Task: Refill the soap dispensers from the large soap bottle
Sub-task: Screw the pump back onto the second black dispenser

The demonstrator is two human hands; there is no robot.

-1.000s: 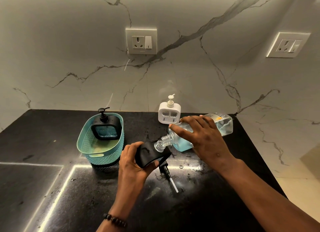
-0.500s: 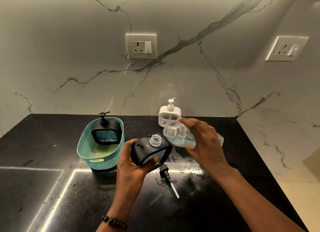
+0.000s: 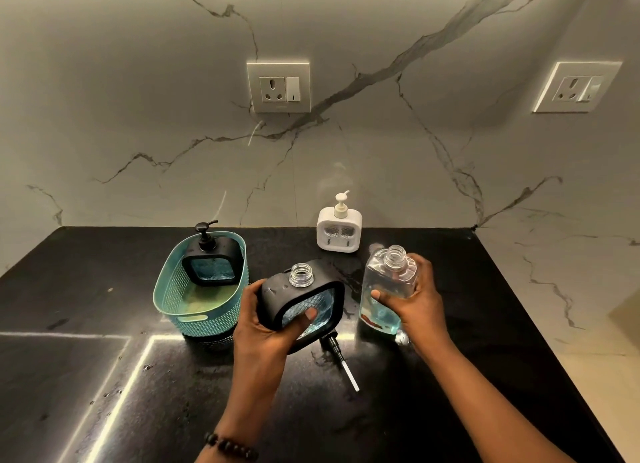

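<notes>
Two hands: we see both over the middle of the black worktop point(image 3: 104, 376), each with something in its grasp.
Left hand point(image 3: 266, 327): we see it curled round the open black dispenser point(image 3: 298, 300), thumb laid across the blue-tinted window, fingers wrapped behind the frame.
Open black dispenser: tilted, bare threaded neck pointing up, lifted off the worktop as far as we can tell.
Right hand point(image 3: 415, 300): we see it gripping the large soap bottle point(image 3: 384, 289), thumb on the front, fingers behind.
Large soap bottle: upright, uncapped, pale blue liquid low inside, just right of the open dispenser; whether its base touches the worktop we cannot tell.
Pump head point(image 3: 337, 357): lying on the worktop below the held dispenser, tube pointing toward the near edge.
Teal basket point(image 3: 194, 310): left of the hands, holding a second black dispenser point(image 3: 213, 258) with its pump on.
White dispenser point(image 3: 339, 228): at the back edge, against the marble wall point(image 3: 138, 99).
</notes>
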